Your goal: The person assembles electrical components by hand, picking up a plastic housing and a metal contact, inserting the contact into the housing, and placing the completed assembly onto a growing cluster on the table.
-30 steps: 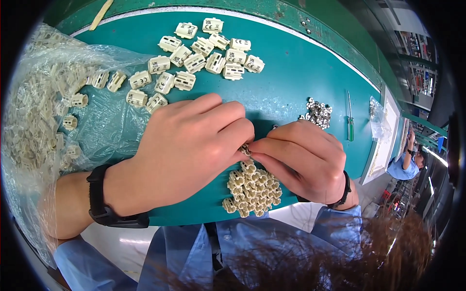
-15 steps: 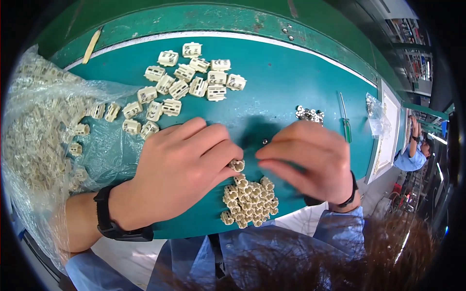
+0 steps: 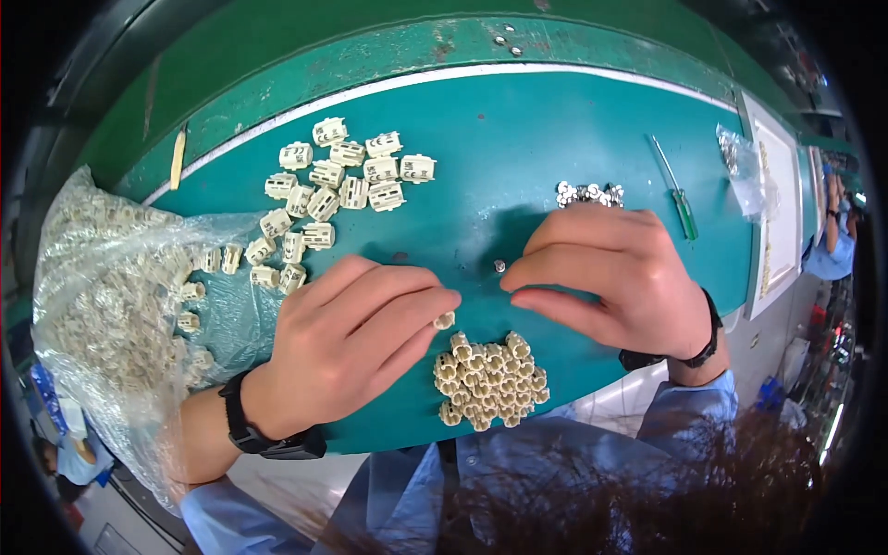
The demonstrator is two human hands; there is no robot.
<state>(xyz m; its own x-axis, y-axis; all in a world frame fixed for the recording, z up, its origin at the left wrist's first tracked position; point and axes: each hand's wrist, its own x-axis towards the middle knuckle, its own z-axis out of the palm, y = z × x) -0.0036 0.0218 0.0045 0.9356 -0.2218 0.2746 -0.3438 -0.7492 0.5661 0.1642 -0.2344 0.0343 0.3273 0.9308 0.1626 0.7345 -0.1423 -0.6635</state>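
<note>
My left hand point(image 3: 356, 342) is closed around a cream plastic cylindrical part point(image 3: 445, 321); only its hollow end shows below the fingertips. Opposite it, my right hand point(image 3: 606, 277) has its fingers curved, with a gap between thumb and forefinger and nothing visible in it. Just beside the right fingertips lies a small shiny metal piece point(image 3: 499, 265) on the green mat. Below and between both hands sits a tight cluster of cream cylindrical parts point(image 3: 490, 381), hollow ends up. Beyond the right hand is a small heap of metal pieces point(image 3: 589, 194), partly covered by that hand.
Loose cream parts point(image 3: 353, 192) lie scattered at the far left. A clear plastic bag point(image 3: 102, 277) full of them stands on the left. To the right are a green-handled screwdriver point(image 3: 684, 213), a small clear bag point(image 3: 740, 166) and a white frame point(image 3: 779, 213). Other people are in the background.
The view has turned slightly. My left hand has tilted the cream part, so less of its hollow end shows. My right hand remains near the loose metal piece, less blurred than before.
</note>
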